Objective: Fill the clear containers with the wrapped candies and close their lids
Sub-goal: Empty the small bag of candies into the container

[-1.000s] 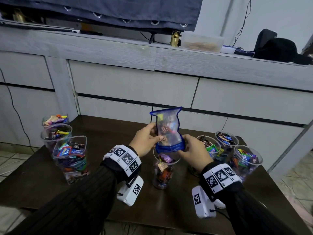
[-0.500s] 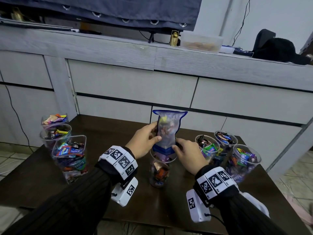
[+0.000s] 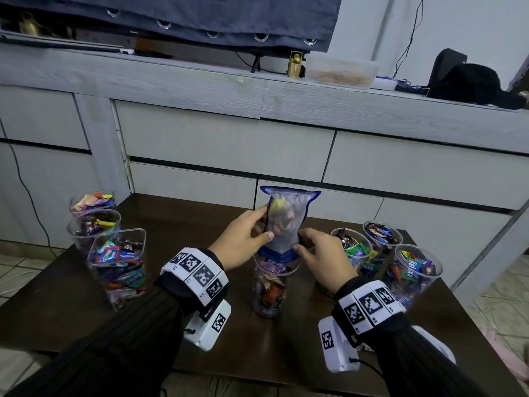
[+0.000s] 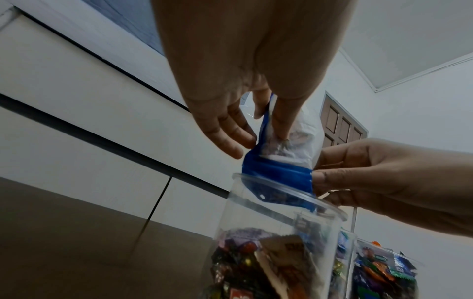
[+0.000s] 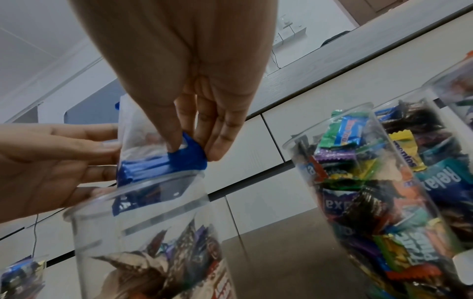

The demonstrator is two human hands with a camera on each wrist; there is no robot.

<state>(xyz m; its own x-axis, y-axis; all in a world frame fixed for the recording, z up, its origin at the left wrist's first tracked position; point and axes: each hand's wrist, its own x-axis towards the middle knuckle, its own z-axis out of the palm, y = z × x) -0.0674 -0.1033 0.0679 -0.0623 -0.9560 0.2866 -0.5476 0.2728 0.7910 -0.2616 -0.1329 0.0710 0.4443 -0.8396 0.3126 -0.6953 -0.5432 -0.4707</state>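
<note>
A clear, blue-edged bag (image 3: 286,222) with wrapped candies in it stands upside down, its blue mouth (image 4: 277,175) dipping into the rim of a clear round container (image 3: 271,285) at the table's middle. That container (image 5: 153,232) is more than half full of candies. My left hand (image 3: 243,243) pinches the bag's left side between thumb and fingers (image 4: 230,131). My right hand (image 3: 320,256) pinches the blue mouth's right corner (image 5: 189,151).
Three open, candy-filled clear containers (image 3: 117,267) stand at the table's left edge, three more (image 3: 415,273) at the right, close to my right hand. A grey cabinet (image 3: 229,144) runs behind the dark table (image 3: 177,219). No lids are visible.
The bag has come down from above the container until its mouth sits in the rim. Both hands came down with it and kept their hold.
</note>
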